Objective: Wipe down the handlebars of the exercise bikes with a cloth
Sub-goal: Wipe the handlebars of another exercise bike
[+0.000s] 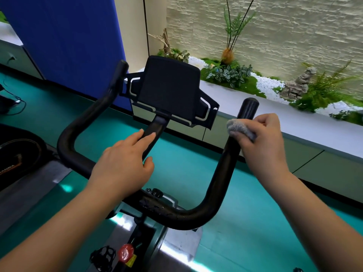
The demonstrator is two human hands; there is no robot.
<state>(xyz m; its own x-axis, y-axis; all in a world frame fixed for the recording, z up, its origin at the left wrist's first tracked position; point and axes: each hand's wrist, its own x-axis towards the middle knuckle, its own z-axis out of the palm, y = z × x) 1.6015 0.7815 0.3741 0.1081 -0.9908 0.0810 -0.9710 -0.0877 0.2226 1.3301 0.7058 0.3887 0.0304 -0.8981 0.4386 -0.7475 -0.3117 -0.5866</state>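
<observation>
Room: teal floor (pixel 184 173), blue partition (pixel 74 36), planter ledge (pixel 294 122) with ferns against a stone wall.
Handlebars (pixel 218 185): black, looped, tablet holder (pixel 169 89) mounted at centre.
Cloth (pixel 238 128): grey, bunched round the right grip just below its end.
My right hand (pixel 263 142): fingers curled, clamping the cloth on the bar to rub it.
My left hand (pixel 125 163): fingers straight, resting on the centre stem, I think to steady the bike.

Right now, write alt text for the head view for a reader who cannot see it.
A person's right hand grips a grey cloth round the right upright of a black exercise-bike handlebar, just below its tip. The left hand rests on the bar's centre stem, below a black tablet holder. Behind are a teal floor and a planter ledge.
</observation>
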